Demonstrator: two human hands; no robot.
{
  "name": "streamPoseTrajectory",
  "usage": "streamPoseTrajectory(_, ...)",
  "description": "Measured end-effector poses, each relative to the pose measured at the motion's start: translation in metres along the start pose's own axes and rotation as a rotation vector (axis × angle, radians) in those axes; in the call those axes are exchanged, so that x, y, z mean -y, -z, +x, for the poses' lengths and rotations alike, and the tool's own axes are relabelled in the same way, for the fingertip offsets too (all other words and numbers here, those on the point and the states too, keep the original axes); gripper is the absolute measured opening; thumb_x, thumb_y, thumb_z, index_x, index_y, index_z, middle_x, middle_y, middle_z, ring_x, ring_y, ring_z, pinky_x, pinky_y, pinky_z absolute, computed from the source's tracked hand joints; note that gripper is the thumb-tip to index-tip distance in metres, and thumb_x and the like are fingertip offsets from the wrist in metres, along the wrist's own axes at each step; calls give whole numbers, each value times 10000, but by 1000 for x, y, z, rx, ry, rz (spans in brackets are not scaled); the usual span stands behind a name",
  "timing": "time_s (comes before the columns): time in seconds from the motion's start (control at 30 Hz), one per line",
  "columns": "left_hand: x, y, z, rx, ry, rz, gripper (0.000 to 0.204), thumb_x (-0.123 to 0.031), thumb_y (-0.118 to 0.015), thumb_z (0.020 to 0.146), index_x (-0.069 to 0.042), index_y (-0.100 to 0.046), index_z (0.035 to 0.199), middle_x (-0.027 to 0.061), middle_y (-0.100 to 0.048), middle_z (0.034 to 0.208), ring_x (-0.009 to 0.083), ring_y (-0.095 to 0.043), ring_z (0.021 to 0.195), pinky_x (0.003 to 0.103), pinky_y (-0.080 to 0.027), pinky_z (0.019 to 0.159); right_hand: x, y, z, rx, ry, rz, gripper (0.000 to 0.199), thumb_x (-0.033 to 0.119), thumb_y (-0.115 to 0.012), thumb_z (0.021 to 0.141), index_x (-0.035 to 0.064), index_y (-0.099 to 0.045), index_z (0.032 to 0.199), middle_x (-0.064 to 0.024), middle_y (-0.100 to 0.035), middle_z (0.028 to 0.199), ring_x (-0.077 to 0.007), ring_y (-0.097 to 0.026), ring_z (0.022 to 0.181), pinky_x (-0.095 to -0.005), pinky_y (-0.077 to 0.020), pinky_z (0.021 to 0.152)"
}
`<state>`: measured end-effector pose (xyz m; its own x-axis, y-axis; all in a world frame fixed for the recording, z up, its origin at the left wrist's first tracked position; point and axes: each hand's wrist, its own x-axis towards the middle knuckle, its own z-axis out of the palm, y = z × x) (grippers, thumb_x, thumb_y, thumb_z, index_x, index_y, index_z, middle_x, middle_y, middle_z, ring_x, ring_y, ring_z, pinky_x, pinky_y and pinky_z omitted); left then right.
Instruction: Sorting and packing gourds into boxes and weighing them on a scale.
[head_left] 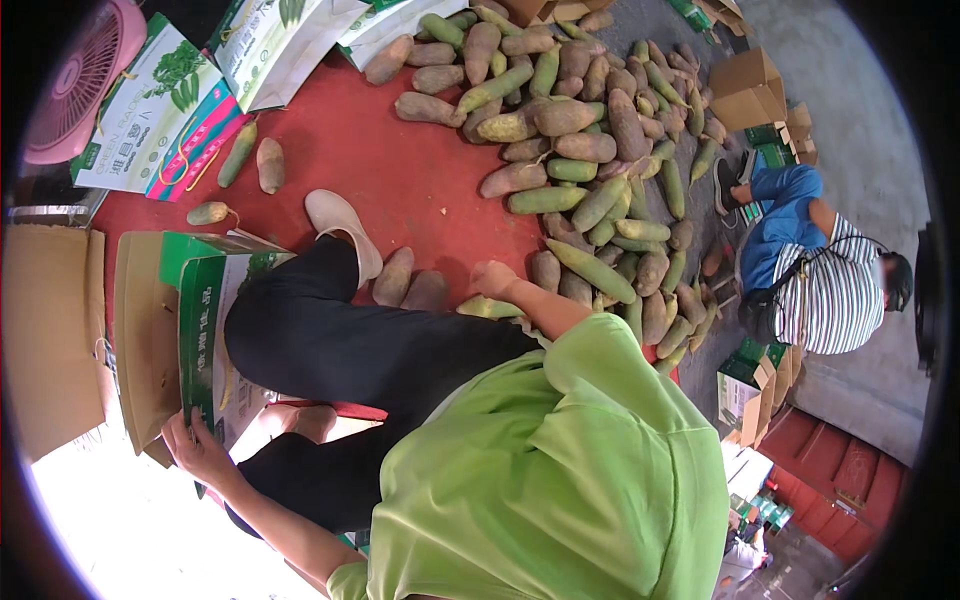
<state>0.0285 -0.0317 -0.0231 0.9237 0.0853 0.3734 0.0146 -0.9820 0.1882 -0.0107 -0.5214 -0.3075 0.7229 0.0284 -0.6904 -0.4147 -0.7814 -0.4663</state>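
My left hand grips the rim of an upright green-and-white cardboard box in front of my knees, fingers bent over its edge. The box's brown flap stands up on its far left side. My right hand is curled closed over the red mat, at the near left edge of a big heap of radishes. Its fingertips are hidden, so I cannot make out whether anything is in them. Just below it lies a green radish, partly behind my leg. Two brownish radishes lie beside my shoe.
Several loose radishes lie on the red mat. Printed cartons and a pink fan stand at the upper left. On the right, a person in a striped shirt sits near open cardboard boxes.
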Motion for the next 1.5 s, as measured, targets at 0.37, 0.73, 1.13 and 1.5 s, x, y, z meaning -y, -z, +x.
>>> streamPoseTrajectory(0.37,4,-1,-1,8,-69,45,69,-65,-594,874,-3,-602,903,91,-569,831,253,-577,773,376,-456,660,-94,86,-57,-441,-514,-416,369,167,-564,826,225,-581,1191,-71,-552,1199,-263,-521,1136,-428,-471,875)
streamPoseTrajectory(0.73,16,3,-1,100,6,-14,113,-47,-596,849,20,-578,939,147,-558,875,334,-566,843,414,-449,742,-144,88,-95,-278,-836,-502,255,179,-494,916,188,-535,1167,-13,-545,1229,-206,-495,1181,-474,-402,909)
streamPoseTrajectory(1.13,5,5,17,334,319,-171,152,25,-628,755,4,-639,905,159,-631,819,314,-612,739,355,-464,711,-113,96,-82,-178,-799,-407,684,273,-738,713,174,-418,1310,-48,-501,1289,-236,-452,1242,-489,-424,960)
streamPoseTrajectory(1.5,2,11,11,271,156,-81,147,-29,-584,771,-12,-642,905,175,-604,819,366,-595,789,408,-461,710,16,137,-23,-467,-22,-170,554,247,-794,594,82,-553,1064,-155,-624,979,-350,-597,944,-424,-494,823)
